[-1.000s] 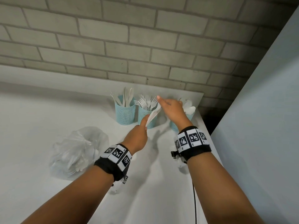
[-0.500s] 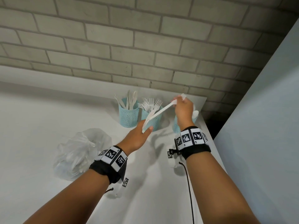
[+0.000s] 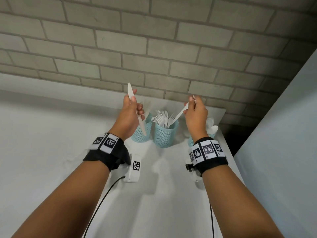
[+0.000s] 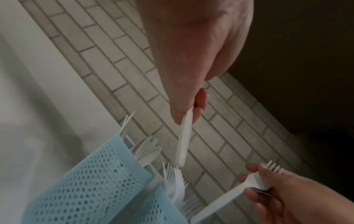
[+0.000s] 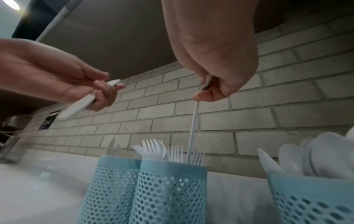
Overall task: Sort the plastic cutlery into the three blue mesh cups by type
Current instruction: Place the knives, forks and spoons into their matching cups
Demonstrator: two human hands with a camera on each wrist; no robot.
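Knife (image 3: 130, 93) pinched in left hand (image 3: 129, 115) grip; fork (image 3: 180, 114) in right hand (image 3: 195, 115) grip.

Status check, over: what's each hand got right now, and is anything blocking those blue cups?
Left hand grips knife, above knife cup. Right hand pinches fork by its tines, handle down over fork cup. Nothing blocking.
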